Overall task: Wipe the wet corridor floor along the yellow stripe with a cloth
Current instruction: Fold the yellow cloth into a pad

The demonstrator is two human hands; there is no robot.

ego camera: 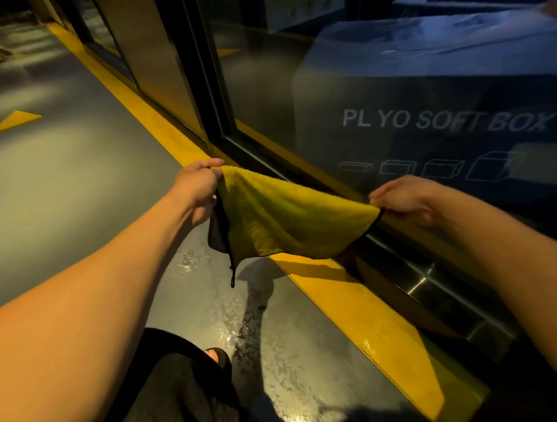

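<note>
**Cloth stretched between both hands above the stripe**

You hold a yellow microfibre cloth with black edging point(290, 216) spread in the air between your two hands, off the floor. Your left hand point(198, 190) grips the cloth's upper left corner: the fingers point(205, 164) are curled closed over the hem, with the thumb side pinching the fabric, and a dark underside fold and a short black loop hang below that corner. Your right hand point(404, 197) takes the opposite corner; its fingers point(380, 195) are bent downward and drawn together onto the black edge, though the exact pinch is hidden behind the knuckles and slightly blurred.

The cloth sags in the middle and hangs over the painted yellow stripe on the floor point(364, 309), which runs diagonally along the base of a dark-framed glass wall point(265, 83). Its shadow falls on the stripe and on the grey corridor floor point(77, 175) just beside it.

Water glistens on the grey floor below the cloth and toward your dark-clothed knee point(189, 383), and a wet sheen shows on the near part of the stripe. A yellow triangle marking point(16, 120) lies well apart on the floor to the left.
</note>
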